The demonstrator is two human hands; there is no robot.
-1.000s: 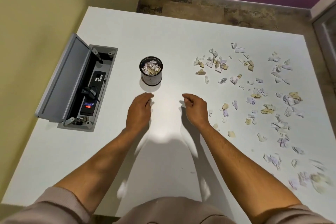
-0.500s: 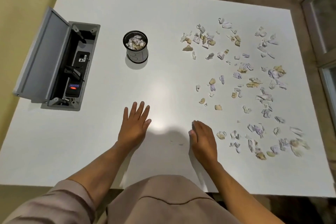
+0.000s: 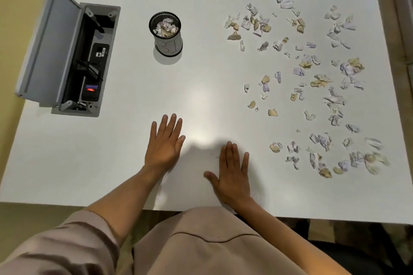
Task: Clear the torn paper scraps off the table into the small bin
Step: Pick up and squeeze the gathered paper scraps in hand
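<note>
Head view: both hands lie flat on the white desk [image 3: 111, 163], fingers straight and holding nothing. The left hand [image 3: 164, 147] rests below the small bin [image 3: 166, 33], which stands upright and already holds scraps. The right hand [image 3: 234, 174] sits nearer the torn paper scraps [image 3: 312, 87], which spread over the desk's right half, to the right of and beyond that hand. The closest scrap [image 3: 276, 147] lies just off its fingertips, so the right hand likely gathers next, then carries leftward across to the bin.
</note>
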